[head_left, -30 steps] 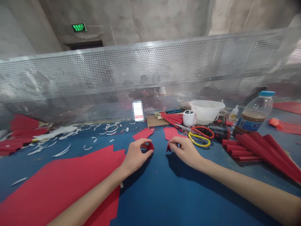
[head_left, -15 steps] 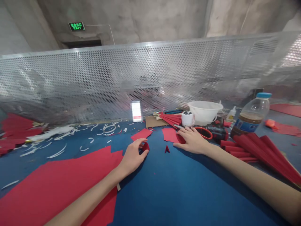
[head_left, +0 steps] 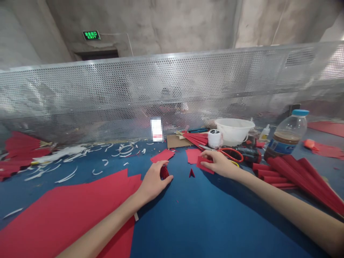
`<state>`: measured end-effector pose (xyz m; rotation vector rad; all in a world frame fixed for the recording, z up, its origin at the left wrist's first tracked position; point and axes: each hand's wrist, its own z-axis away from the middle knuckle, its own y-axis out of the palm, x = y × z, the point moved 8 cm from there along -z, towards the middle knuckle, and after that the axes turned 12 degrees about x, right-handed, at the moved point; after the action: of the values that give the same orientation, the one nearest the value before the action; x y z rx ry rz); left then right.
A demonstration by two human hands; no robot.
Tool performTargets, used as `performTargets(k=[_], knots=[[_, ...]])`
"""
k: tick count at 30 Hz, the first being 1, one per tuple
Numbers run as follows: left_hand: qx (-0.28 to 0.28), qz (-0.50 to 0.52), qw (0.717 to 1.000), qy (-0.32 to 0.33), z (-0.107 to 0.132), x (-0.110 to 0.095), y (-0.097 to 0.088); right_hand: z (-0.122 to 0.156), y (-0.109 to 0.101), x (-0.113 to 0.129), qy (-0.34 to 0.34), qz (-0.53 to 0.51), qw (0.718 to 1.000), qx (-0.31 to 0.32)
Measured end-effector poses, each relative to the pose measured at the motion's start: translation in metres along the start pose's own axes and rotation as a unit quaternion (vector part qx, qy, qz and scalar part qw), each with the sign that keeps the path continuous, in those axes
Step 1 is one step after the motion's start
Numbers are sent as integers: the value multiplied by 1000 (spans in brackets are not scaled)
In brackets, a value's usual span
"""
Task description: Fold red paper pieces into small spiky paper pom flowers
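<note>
Head view: red paper (head_left: 203,159) sits between right fingers (head_left: 208,153).

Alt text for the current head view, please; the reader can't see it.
A person's right hand holds a small red card at a blue table while the left hand curls around folded red paper. Between them sits a tiny folded piece; large red sheets lie left, scissors and a bottle right.

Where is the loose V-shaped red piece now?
In the head view, the V-shaped red piece sits on the blue table slightly right of centre, between the left hand and the right hand, nearer the latter, just in front of red slips.
</note>
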<state>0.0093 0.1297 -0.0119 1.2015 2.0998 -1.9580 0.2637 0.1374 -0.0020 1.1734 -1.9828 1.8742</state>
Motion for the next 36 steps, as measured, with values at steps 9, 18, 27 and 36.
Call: performTargets(k=[9,18,27,36], knots=[[5,-19,1000,23,-1,-7,0,-3,20,14,16,-210,977,33],[-17,-58,998,30,1,-10,-5,12,45,31,64,-347,936,22],[-15,283,959,-11,26,-47,3,20,52,63,-5,-329,944,-38],[-11,407,912,-39,20,-37,18,26,77,71,3,-387,922,26]])
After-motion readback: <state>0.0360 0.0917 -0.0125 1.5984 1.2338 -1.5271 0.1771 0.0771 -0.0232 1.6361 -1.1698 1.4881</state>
